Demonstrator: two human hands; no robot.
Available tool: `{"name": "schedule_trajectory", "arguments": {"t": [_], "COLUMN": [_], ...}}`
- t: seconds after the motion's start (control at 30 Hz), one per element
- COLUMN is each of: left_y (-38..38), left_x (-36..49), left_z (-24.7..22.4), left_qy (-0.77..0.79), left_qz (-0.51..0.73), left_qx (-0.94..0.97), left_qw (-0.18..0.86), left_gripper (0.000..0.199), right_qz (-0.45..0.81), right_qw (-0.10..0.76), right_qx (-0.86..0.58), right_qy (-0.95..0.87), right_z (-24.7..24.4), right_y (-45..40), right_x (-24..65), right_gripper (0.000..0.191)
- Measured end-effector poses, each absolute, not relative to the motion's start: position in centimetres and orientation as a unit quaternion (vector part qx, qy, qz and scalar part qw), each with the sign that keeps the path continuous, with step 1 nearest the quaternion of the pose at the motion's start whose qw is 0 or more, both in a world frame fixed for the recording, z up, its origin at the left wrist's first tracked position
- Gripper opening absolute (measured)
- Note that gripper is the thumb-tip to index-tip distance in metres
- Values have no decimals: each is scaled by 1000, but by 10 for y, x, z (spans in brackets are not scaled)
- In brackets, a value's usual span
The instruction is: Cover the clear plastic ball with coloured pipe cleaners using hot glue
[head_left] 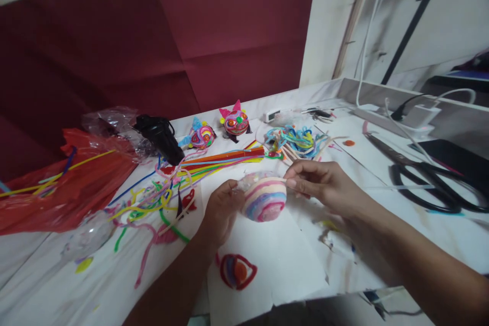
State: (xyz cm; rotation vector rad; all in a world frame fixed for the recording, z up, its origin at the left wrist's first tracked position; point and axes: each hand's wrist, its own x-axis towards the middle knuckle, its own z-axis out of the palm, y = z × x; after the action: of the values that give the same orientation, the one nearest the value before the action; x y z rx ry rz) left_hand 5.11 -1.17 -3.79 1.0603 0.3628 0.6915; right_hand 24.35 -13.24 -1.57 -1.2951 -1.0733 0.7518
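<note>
Mid-frame, the left hand [221,211] grips a striped ball [265,201], its top uncovered, while the right hand [323,181] pinches a pale strand [279,180].

A round striped ball [264,202], wound with cream, pink and blue bands around a deeper pink patch, is held above a white sheet, its upper left clear and shiny like plastic. The left hand [222,209] grips its left side; the right hand [317,183] pinches a cream strand [281,180] at its upper right edge
</note>
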Motion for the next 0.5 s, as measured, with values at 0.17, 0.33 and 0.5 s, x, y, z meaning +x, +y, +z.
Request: {"name": "schedule_trajectory", "arguments": {"t": [0.17, 0.33, 0.5], "left_y": [-13, -14, -11], "left_x": [51, 51, 49], "left_z": [-34, -33, -37], "left_qy": [149, 140, 139], "left_qz": [330, 342, 354], "left_qx": [481, 467, 473], "left_qw": [798, 803, 795], "left_gripper": [34, 30, 30], "right_qz": [370, 390, 436], "right_qw": [610, 618, 635], "right_qx": [-564, -557, -511], "right_qy": [-415, -396, -382], "right_z": [-15, -13, -13], "right_y": [-133, -135, -135], "right_x": [241, 238, 237], "right_gripper": [36, 35, 37]}}
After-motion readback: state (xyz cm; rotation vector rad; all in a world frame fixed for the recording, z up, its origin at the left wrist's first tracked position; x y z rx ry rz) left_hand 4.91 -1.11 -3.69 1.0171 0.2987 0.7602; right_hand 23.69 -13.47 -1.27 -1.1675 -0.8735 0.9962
